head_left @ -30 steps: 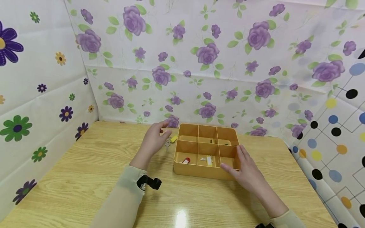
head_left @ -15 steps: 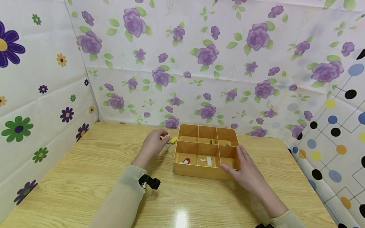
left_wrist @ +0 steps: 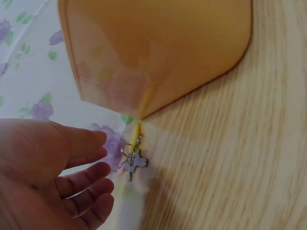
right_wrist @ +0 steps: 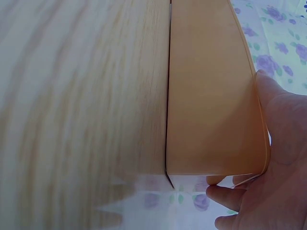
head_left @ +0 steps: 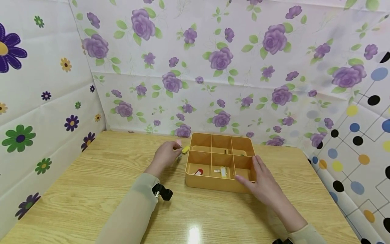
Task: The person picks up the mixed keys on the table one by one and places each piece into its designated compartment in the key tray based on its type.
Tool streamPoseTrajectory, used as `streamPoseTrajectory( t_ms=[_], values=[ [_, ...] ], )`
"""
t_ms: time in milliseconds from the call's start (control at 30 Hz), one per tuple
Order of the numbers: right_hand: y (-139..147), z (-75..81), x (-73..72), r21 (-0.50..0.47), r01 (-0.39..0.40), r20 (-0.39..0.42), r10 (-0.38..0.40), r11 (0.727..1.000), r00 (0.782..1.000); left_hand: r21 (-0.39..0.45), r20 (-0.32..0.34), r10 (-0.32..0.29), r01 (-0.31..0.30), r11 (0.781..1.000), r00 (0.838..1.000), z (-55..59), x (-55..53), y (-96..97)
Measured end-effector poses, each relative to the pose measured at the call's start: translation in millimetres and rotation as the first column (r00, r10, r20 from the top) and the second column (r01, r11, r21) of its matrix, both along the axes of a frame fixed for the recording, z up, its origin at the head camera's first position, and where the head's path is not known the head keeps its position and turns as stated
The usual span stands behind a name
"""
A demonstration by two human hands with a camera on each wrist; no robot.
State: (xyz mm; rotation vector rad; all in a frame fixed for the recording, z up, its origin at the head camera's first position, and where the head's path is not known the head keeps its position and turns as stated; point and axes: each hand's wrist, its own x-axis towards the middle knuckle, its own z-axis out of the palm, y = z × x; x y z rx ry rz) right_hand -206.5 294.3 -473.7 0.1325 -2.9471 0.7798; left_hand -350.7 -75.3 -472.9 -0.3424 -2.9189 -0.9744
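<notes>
My left hand (head_left: 167, 155) is by the keys at the left side of an orange divided box (head_left: 216, 184), thumb and index finger close together. In the left wrist view the small metal keys (left_wrist: 136, 160), on a ring with a yellow key tag (left_wrist: 135, 136), lie just past the fingertips. A pink tag (head_left: 178, 142) shows behind the fingers in the head view. My right hand (head_left: 265, 183) rests at the box's front right corner, thumb on the front rim and straight fingers along the right side.
The box's front left compartment holds a red key tag (head_left: 199, 172); its front middle one has a yellow-framed tag (head_left: 223, 172) with a key. Small dark items show in the back compartments. Flowered sheeting (head_left: 146, 101) rises behind the wooden table (head_left: 100, 189).
My left hand has come down toward the keys left of the box, and its fingers have drawn closer together. The right hand and the box stay in place.
</notes>
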Motion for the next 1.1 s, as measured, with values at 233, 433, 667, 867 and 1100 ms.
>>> streamPoseTrajectory(
  t_ms=[233,433,667,867,1100],
  values=[
    [0.1,1.6,0.2,-0.003,-0.004,0.004,0.005,1.000,1.000,-0.053,0.038,0.016,-0.014,0.999,0.999,-6.2,-7.4,0.9],
    [-0.7,3.0,0.4,-0.006,-0.003,0.013,0.003,1.000,1.000,-0.084,0.043,0.025,-0.022,0.996,0.999,-12.3,-13.7,1.2],
    [-0.7,2.9,0.0,-0.005,-0.001,0.012,0.001,1.000,1.000,-0.119,0.047,0.044,-0.038,0.992,0.998,-11.8,-15.6,5.0],
    [-1.3,2.8,1.3,-0.003,0.004,0.005,-0.004,1.000,1.000,-0.134,0.037,0.065,-0.060,0.989,0.997,-14.3,-15.2,8.1],
    [-1.9,3.2,2.6,-0.008,0.006,-0.002,-0.006,1.000,1.000,-0.142,0.009,0.094,-0.091,0.986,0.996,-16.2,-14.8,11.4]
  ],
)
